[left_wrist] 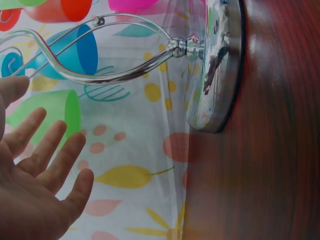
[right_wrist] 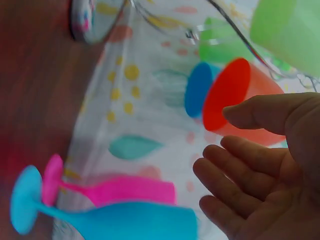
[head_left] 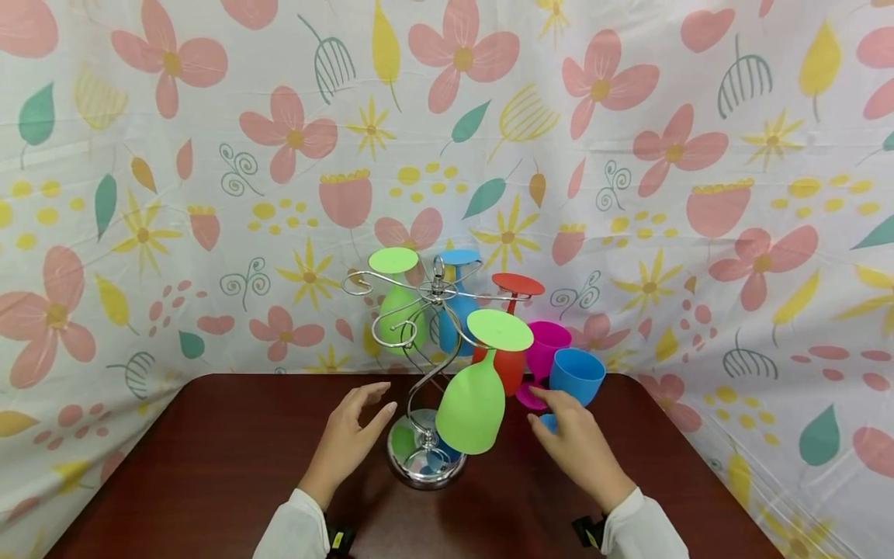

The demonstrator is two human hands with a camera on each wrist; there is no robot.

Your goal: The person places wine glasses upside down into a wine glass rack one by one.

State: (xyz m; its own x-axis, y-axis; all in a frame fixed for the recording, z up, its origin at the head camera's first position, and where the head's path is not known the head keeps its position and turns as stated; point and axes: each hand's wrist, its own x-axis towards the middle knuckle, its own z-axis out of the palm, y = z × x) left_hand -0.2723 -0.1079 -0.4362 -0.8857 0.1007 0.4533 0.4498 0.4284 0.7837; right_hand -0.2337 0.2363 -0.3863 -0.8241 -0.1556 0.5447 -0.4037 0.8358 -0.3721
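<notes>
My left hand (head_left: 347, 444) hovers left of a chrome goblet rack (head_left: 438, 289), fingers relaxed and holding nothing. On the rack's other side, my right hand (head_left: 581, 449) is also relaxed, with nothing in its grasp. Upside down from the rack's curled arms hang a near green goblet (head_left: 472, 410), a red goblet (head_left: 513, 371), a blue goblet (head_left: 454, 322) and a far green goblet (head_left: 398, 307). In the right wrist view, the thumb overlaps the red goblet (right_wrist: 227, 97). Upright beyond the right hand stand a pink goblet (head_left: 547, 349) and a blue goblet (head_left: 576, 378).
The rack's round mirrored base (head_left: 427, 475) stands on a dark brown wooden table (head_left: 230, 458). Behind the table hangs a white cloth (head_left: 293, 225) printed with flowers and leaves. Two curled rack arms on the left carry no goblet.
</notes>
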